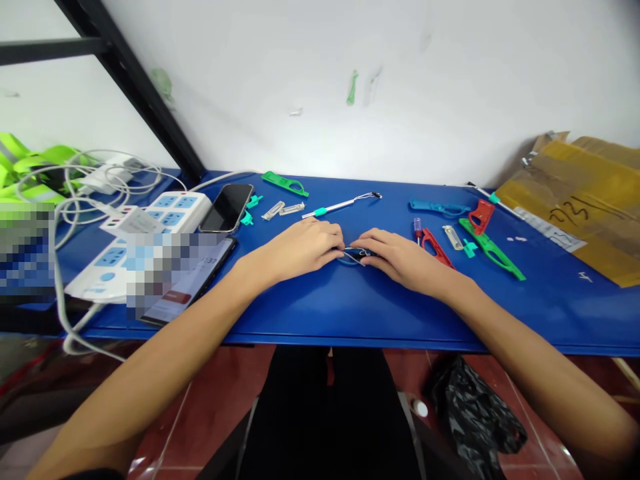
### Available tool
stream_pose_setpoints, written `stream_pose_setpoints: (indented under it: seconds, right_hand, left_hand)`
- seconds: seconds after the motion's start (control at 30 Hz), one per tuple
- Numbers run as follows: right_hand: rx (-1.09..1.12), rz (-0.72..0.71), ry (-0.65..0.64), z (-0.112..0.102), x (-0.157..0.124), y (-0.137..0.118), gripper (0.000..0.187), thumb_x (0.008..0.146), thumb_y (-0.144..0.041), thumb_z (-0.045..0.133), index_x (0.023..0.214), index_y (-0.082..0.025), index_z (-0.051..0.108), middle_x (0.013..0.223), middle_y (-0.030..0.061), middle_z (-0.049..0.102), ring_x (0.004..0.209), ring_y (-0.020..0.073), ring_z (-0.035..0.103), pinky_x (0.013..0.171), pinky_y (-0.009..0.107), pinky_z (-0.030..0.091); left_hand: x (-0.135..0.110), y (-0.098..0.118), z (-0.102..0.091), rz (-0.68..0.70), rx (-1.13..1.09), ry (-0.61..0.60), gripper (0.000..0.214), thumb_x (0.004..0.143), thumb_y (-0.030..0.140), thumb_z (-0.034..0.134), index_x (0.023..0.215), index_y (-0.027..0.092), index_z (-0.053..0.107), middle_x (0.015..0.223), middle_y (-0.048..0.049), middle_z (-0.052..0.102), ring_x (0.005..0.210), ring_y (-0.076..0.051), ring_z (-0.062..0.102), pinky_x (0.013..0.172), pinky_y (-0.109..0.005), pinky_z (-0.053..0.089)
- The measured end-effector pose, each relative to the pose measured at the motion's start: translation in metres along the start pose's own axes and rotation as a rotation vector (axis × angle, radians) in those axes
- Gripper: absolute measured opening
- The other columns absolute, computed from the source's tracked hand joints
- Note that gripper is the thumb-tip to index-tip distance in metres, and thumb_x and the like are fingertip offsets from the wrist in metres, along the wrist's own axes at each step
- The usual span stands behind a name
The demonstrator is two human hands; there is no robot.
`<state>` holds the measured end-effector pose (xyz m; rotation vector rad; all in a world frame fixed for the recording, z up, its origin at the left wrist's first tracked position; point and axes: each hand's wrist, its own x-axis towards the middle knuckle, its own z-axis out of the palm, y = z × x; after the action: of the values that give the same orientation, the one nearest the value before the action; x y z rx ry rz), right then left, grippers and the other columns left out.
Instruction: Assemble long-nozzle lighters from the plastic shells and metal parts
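Observation:
Both my hands meet over the middle of a blue tabletop (310, 300). Between them lies a small blue plastic part with thin wires (354, 255), mostly covered by my fingers. My left hand (313, 248) pinches its left end, fingers bent and closed. From the other side, my right hand (395, 259) grips the right end with thumb and fingers. Just beyond my left hand rests a thin white stick with a teal clip and loose wires (336, 207). A purple-handled screwdriver (418, 227) and a red plastic handle piece (437, 250) lie past my right hand.
At the left are a white power strip (187, 203), tangled white cables (65, 193) and two phones (227, 207). Green plastic pieces (285, 183), small clear parts (273, 211) and a blue handle piece (439, 208) are scattered around. A taped cardboard box (585, 200) stands right.

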<state>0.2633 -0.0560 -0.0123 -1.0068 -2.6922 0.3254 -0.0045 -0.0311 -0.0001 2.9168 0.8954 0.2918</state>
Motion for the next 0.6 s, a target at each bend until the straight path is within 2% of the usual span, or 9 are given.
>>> stream_pose_setpoints:
  seconds: [0.17,0.37,0.47,0.6]
  right_hand:
    - [-0.003,0.035,0.038,0.0013,-0.0001,-0.0004,0.042,0.114,-0.037,0.051,0.154,-0.023,0.058,0.133,0.0152,0.071,0.121,0.0327,0.070,0.103,0.052,0.060]
    - [0.001,0.036,0.064,0.0026,-0.0037,-0.0006,0.045,0.114,-0.038,0.052,0.157,-0.022,0.054,0.133,0.0148,0.072,0.120,0.0321,0.072,0.103,0.051,0.061]
    - [0.030,0.030,0.078,0.0030,-0.0046,-0.0003,0.049,0.114,-0.036,0.055,0.159,-0.020,0.052,0.131,0.0158,0.072,0.118,0.0312,0.073,0.103,0.050,0.061]
    - [0.067,0.012,0.091,0.0044,-0.0042,0.0014,0.053,0.113,-0.036,0.056,0.163,-0.020,0.050,0.131,0.0156,0.073,0.111,0.0287,0.074,0.100,0.049,0.062]
  left_hand:
    - [0.0022,-0.0054,0.0024,-0.008,-0.031,0.055,0.026,0.110,0.027,0.054,0.106,0.018,0.078,0.109,-0.0088,0.081,0.098,-0.024,0.075,0.094,-0.041,0.051]
    - [0.0002,-0.0054,-0.0025,-0.153,-0.146,0.037,0.017,0.103,0.026,0.056,0.105,0.020,0.072,0.096,-0.0067,0.076,0.083,-0.021,0.068,0.075,-0.034,0.048]
    - [-0.0001,-0.0072,-0.0030,-0.204,-0.209,0.011,0.018,0.104,0.033,0.056,0.104,0.020,0.068,0.098,-0.0061,0.075,0.084,-0.020,0.067,0.075,-0.033,0.047]
    - [0.0020,-0.0103,0.0020,-0.239,-0.234,0.013,0.029,0.109,0.044,0.051,0.107,0.020,0.066,0.102,-0.0067,0.074,0.089,-0.021,0.067,0.078,-0.034,0.047]
